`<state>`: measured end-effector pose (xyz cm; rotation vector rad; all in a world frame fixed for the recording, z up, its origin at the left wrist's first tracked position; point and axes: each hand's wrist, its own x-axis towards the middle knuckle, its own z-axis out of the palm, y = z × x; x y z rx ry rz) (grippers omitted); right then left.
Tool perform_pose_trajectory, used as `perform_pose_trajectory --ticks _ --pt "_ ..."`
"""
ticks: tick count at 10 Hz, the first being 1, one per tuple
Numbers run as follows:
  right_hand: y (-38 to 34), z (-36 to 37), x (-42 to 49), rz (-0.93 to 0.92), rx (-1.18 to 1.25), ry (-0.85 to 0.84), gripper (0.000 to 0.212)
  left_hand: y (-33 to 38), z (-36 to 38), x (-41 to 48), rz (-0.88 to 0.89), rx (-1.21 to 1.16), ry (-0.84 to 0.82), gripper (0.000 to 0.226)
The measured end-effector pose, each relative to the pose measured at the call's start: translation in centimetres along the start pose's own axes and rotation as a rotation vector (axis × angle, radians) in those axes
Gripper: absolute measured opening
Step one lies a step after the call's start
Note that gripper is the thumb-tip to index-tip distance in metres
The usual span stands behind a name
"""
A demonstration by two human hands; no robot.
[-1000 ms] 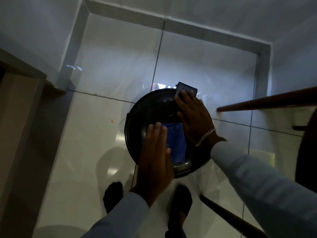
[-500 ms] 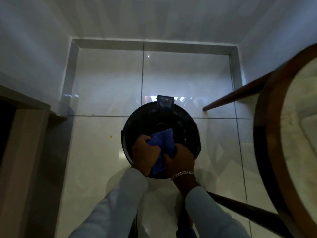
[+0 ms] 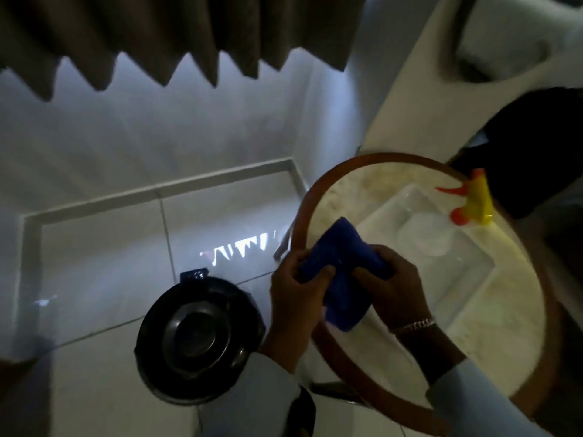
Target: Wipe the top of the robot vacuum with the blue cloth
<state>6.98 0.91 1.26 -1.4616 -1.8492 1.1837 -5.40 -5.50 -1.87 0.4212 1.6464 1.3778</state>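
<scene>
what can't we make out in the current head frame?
- Blue cloth: middle hidden by the left hand and right hand.
- Robot vacuum: near edge behind the left sleeve; top dark, cleanliness unreadable.
- Spray bottle: body blurred.
- Round table: right side cut off.

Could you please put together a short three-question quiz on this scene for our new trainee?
1. True or false: the blue cloth is resting on the robot vacuum.
2. Which hand grips the cloth? A) left hand only B) right hand only C) both
3. Fill in: the yellow spray bottle stands on the round ____.

Key: 1 false, it is held up over the table's edge; 2 C; 3 table.
</scene>
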Motion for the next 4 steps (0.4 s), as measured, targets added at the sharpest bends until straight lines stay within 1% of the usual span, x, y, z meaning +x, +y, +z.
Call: perform_pose_trajectory --ticks 1,2,3,4 --pt "4.0 -3.4 2.7 0.192 -0.017 0.05 0.037 0.1 6.3 0.4 0.089 0.277 -0.022 0.034" --pt "9.1 -3.9 4.0 0.332 -0.119 0.046 0.046 -1.4 9.5 0.7 0.005 0.398 -0.097 0.038" --pt "11.0 -3.6 4.2 0.353 -0.388 -0.014 0.047 -2.0 9.0 0.1 0.078 0.434 -0.125 0.03" --pt "10.1 -3.5 3.8 0.241 -0.618 -0.01 0.059 -2.3 6.7 -0.9 0.171 0.422 -0.078 0.025"
